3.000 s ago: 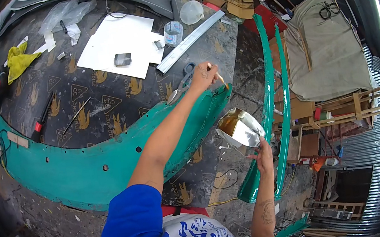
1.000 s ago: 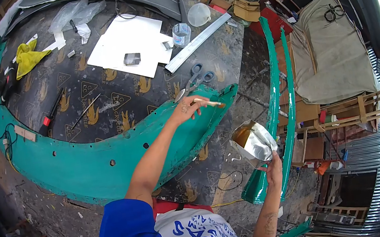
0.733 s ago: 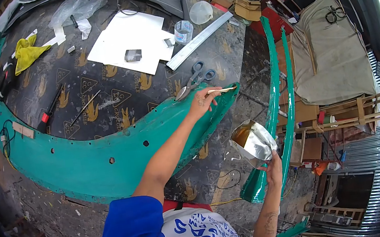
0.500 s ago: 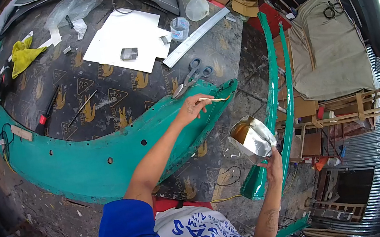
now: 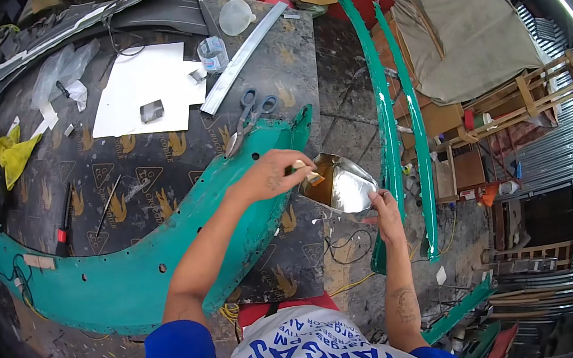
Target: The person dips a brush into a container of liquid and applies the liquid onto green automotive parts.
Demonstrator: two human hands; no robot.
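Note:
My left hand is closed on a small brush with a pale handle. The brush's bristle end points into the mouth of a silver foil-lined container. Amber-brown liquid or residue shows on the container's inner wall. With fingers pinched at its right edge, my right hand holds that container. Below my left forearm lies a long curved green panel with several holes, spread over a dark printed board. Blue-handled scissors rest against the panel's upper edge, just above my left hand.
White sheets, a plastic cup and a pale metal bar lie toward the back. A yellow cloth and a red-tipped tool are on the left. Two long green strips stand to the right.
My left hand has moved from over the panel's tip down to the container, bringing the brush to its opening. My right hand has shifted left with the container, and the view has turned.

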